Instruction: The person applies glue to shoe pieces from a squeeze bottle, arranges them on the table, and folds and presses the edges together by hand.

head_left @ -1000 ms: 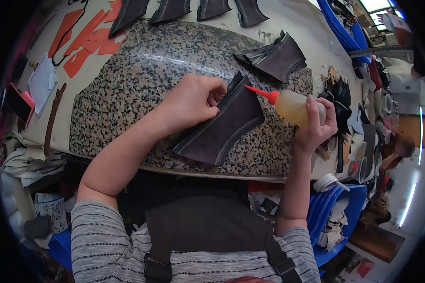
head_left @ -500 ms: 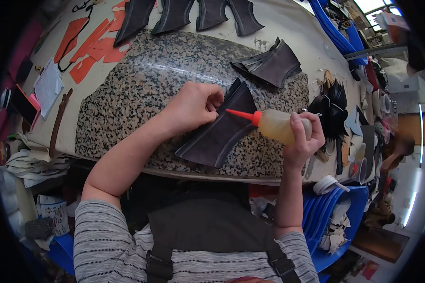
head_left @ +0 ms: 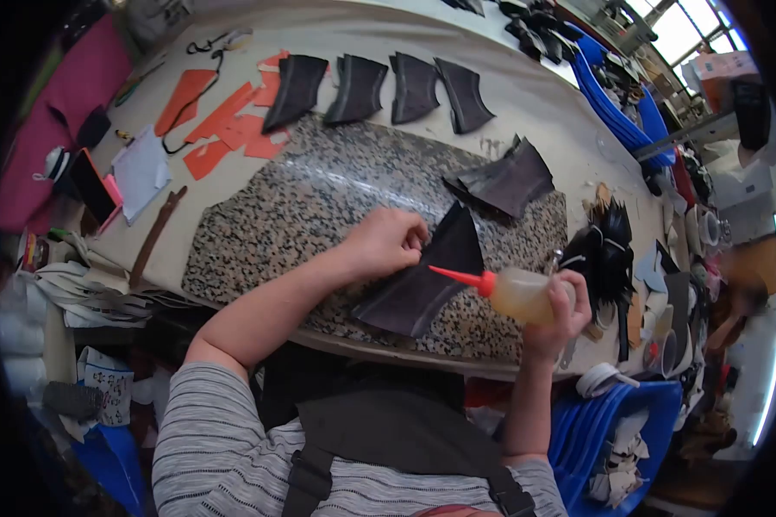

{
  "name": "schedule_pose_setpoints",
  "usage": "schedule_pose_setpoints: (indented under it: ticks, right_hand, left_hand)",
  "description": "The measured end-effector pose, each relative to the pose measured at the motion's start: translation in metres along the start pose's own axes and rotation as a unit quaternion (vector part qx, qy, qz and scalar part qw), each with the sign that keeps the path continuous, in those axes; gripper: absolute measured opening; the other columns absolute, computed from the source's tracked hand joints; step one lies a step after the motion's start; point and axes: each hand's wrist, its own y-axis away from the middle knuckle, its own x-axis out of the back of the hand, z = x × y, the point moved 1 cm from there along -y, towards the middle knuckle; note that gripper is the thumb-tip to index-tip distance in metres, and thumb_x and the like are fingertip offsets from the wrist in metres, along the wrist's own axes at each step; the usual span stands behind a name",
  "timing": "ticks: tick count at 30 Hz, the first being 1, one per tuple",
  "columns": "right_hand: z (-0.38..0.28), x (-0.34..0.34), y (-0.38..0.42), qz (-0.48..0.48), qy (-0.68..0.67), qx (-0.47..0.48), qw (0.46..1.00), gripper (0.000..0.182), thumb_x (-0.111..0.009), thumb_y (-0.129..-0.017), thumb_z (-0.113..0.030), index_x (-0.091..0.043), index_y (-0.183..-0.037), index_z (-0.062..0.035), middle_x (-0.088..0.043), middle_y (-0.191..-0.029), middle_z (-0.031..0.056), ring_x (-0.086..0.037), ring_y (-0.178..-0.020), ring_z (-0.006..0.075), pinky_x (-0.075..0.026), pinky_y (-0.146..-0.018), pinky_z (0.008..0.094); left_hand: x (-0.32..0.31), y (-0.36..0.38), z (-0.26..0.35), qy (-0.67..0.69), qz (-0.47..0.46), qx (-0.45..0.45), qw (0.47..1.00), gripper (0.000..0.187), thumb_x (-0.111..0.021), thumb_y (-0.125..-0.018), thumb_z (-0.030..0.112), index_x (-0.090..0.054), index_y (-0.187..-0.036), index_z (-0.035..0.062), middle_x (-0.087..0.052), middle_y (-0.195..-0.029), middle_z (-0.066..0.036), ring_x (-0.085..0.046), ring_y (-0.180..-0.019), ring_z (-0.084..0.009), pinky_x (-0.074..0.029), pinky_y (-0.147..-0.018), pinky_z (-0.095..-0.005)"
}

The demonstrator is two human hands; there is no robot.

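Observation:
A dark, curved leather-like piece (head_left: 418,297) lies on the speckled stone slab (head_left: 267,224) in front of me. My left hand (head_left: 386,243) is at its upper left edge, thumb and fingers pinched together on it; the exact contact is partly hidden. In my right hand (head_left: 562,312) is a translucent squeeze bottle (head_left: 519,295) of yellowish liquid, tipped sideways. Its long red nozzle (head_left: 461,277) points left, the tip over the piece's middle. Behind, on the slab's far right part, lies a small stack of similar dark pieces (head_left: 513,183).
Several dark pieces (head_left: 414,90) stand in a row beyond the slab. Orange-red scraps (head_left: 228,125) and a brown strip (head_left: 157,233) lie to the left. On the right are a black bundle (head_left: 614,250) and a blue bin (head_left: 655,431) below the table edge.
The camera view has shifted, so the table appears lower and more of its far side shows. My left hand still pinches the piece's edge, and the bottle stays in my right hand.

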Motion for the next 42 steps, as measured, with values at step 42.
schedule_pose_setpoints:
  ticks: [42]
  right_hand:
    - [0.032, 0.054, -0.010, 0.055, -0.309, -0.294, 0.903, 0.020, -0.063, -0.080, -0.012, -0.060, -0.096, 0.0005, -0.058, -0.082, 0.0040, -0.061, -0.073, 0.0135, -0.050, -0.068, 0.0251]
  left_hand:
    - [0.109, -0.161, -0.012, 0.046, 0.084, -0.029, 0.995, 0.023, -0.063, -0.093, 0.017, -0.070, -0.105, -0.0012, -0.069, -0.091, -0.005, -0.060, -0.085, -0.0121, -0.047, -0.079, -0.0284]
